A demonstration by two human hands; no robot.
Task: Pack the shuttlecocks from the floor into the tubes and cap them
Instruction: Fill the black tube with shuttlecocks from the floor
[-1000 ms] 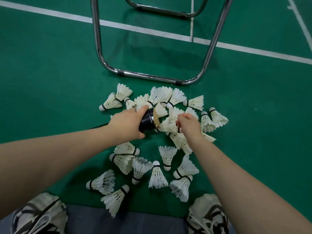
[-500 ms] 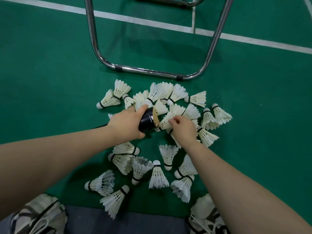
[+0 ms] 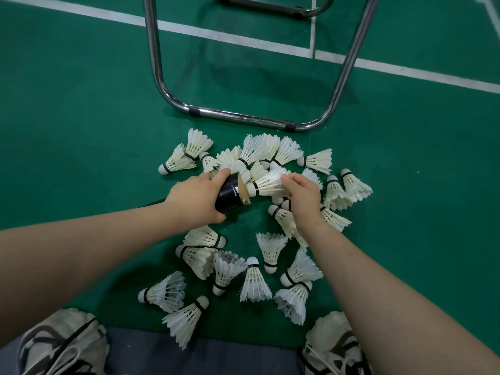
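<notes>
My left hand grips a black tube near its open end, which points right and shows a tan cardboard rim. My right hand pinches the feathers of a white shuttlecock, whose cork tip sits right at the tube's mouth. Several more white shuttlecocks lie scattered on the green floor, one cluster behind the hands and another in front of them. The rest of the tube is hidden under my left forearm.
A chrome chair frame rests on the floor just beyond the pile. White court lines cross the green floor. My two shoes sit at the bottom edge, either side of a grey strip.
My right hand has lifted a shuttlecock out of the pile and moved it left, bringing its cork to the tube's mouth. The left hand has kept its hold on the tube.
</notes>
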